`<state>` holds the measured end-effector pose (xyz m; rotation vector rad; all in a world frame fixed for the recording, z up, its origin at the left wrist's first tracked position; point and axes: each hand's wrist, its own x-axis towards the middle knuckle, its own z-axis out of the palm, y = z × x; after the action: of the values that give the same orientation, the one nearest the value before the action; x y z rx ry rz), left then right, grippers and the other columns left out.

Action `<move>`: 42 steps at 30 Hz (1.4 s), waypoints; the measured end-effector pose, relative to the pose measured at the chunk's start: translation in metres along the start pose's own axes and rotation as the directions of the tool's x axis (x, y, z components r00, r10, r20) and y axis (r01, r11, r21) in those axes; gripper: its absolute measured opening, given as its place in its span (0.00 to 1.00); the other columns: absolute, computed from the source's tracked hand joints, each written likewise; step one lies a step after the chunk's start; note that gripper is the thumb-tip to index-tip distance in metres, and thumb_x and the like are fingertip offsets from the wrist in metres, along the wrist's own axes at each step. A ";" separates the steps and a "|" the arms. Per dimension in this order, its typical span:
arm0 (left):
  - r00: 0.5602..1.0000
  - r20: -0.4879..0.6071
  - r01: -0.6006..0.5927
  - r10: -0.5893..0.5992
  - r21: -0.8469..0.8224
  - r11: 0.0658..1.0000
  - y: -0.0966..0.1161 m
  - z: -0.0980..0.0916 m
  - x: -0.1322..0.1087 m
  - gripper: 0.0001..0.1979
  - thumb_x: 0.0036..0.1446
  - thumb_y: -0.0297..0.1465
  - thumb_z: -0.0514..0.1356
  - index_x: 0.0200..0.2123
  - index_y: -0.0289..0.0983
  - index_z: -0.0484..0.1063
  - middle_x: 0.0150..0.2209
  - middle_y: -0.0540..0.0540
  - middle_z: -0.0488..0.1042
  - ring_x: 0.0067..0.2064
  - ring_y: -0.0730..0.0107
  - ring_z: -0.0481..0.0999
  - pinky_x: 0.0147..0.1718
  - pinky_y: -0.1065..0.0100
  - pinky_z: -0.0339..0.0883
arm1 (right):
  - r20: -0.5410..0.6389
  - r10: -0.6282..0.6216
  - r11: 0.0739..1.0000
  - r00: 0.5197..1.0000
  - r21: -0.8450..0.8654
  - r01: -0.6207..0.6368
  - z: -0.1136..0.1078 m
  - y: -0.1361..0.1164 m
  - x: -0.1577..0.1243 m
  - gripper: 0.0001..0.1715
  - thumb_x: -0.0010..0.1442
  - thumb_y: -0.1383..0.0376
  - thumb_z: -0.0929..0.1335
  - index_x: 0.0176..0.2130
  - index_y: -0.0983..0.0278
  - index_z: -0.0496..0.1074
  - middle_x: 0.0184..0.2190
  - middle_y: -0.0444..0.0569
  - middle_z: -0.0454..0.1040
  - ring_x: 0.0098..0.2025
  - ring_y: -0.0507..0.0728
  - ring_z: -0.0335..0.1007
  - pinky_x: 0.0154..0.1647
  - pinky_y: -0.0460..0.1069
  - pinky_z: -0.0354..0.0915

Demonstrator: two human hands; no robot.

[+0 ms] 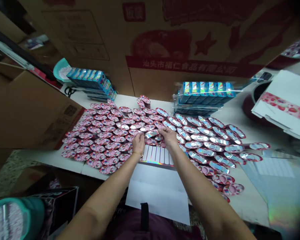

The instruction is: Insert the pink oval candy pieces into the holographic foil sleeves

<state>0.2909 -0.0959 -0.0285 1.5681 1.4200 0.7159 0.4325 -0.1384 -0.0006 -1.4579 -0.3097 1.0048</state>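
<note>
White table (52, 161): two hands (138, 144) at one strip (152, 134)

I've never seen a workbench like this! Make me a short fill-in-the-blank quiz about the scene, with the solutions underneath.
1. A thin bracelet circles the wrist of the person's ____ hand.
2. The star printed on the large cardboard box is ____ in colour.
3. Containers with shiny silvery tops stand mostly on the picture's ____ side, while pink-topped ones crowd the other.

Missing words: left; red; right.
</note>
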 end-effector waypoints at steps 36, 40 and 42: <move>0.823 0.328 -0.565 0.463 0.548 0.617 -0.004 -0.001 -0.005 0.16 0.57 0.28 0.47 0.48 0.37 0.64 0.38 0.42 0.64 0.41 0.64 0.64 0.41 0.63 0.63 | -0.163 -0.003 0.987 0.987 -0.161 -0.023 0.016 0.026 0.017 0.12 0.41 0.59 0.68 0.26 0.65 0.68 0.11 0.38 0.64 0.13 0.48 0.56 0.14 0.43 0.53; 0.838 0.349 -0.543 0.419 0.608 0.579 0.002 -0.001 -0.007 0.16 0.57 0.30 0.47 0.48 0.38 0.64 0.39 0.41 0.63 0.43 0.61 0.63 0.42 0.60 0.62 | -0.178 -0.247 0.860 0.953 -0.493 0.131 0.011 0.025 0.016 0.09 0.44 0.60 0.66 0.24 0.63 0.70 0.17 0.42 0.68 0.20 0.51 0.61 0.24 0.46 0.59; 0.835 0.363 -0.550 0.415 0.596 0.585 0.003 -0.002 -0.006 0.16 0.57 0.31 0.47 0.48 0.38 0.64 0.39 0.41 0.63 0.43 0.62 0.63 0.42 0.60 0.61 | -0.119 -0.389 0.700 0.913 -0.682 0.209 0.009 0.024 0.015 0.07 0.46 0.62 0.65 0.24 0.63 0.70 0.22 0.45 0.69 0.25 0.52 0.63 0.30 0.47 0.59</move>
<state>0.2892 -0.1007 -0.0245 2.6141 1.1564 0.3120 0.4258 -0.1259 -0.0274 -2.0709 -0.7487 0.4203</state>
